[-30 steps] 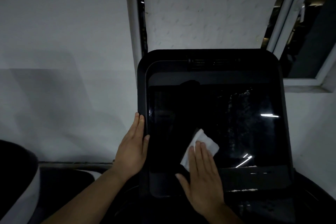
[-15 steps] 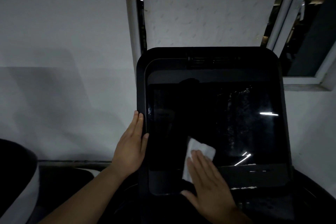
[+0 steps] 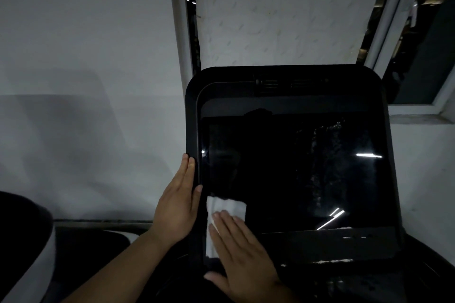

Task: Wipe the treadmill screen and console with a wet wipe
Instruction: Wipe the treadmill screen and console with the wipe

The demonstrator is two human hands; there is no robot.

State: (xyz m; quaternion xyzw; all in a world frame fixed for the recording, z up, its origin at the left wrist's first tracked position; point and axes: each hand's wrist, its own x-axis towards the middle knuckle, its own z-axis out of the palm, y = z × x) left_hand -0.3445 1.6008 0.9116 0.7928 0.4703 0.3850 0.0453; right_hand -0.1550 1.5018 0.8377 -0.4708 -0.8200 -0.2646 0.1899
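My right hand [image 3: 242,251] presses a wet wipe [image 3: 225,209] flat-fingered on the treadmill screen [image 3: 283,167], lower left; my left hand [image 3: 178,204], fingers straight, steadies its edge. Streaks right of it remain.

white wet wipe [image 3: 227,209]; glossy black screen [image 3: 283,167]; matte black console [image 3: 192,110]; grey-white wall [image 3: 86,56].

i count two hands in my view: one left hand [image 3: 178,206] at lower centre, one right hand [image 3: 242,256] just right of it. there is one wet wipe [image 3: 225,209], white, near the bottom middle. one treadmill screen [image 3: 295,170] fills the centre right, set in one console [image 3: 190,118]. one window frame [image 3: 416,108] sits at the upper right, and i see three bright streaks of reflected light on the glass.
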